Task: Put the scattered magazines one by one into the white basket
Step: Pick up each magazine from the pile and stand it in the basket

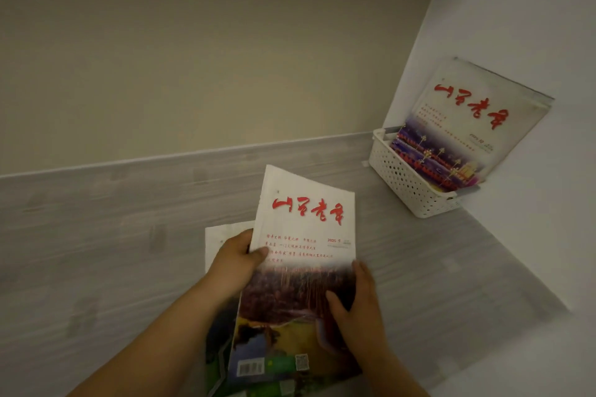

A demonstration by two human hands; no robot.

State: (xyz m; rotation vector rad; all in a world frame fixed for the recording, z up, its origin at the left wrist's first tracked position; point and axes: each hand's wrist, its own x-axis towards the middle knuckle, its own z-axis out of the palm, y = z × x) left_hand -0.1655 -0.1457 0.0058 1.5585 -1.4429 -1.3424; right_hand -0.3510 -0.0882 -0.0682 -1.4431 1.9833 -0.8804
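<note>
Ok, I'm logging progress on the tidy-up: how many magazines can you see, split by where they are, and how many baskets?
Held magazine: 1
Lying magazine, partly covered by the held one: 1
Basket magazine: 1 cover showing; edges behind it hint at more, which cannot be counted
White basket: 1
Total: 4 things clearly visible
</note>
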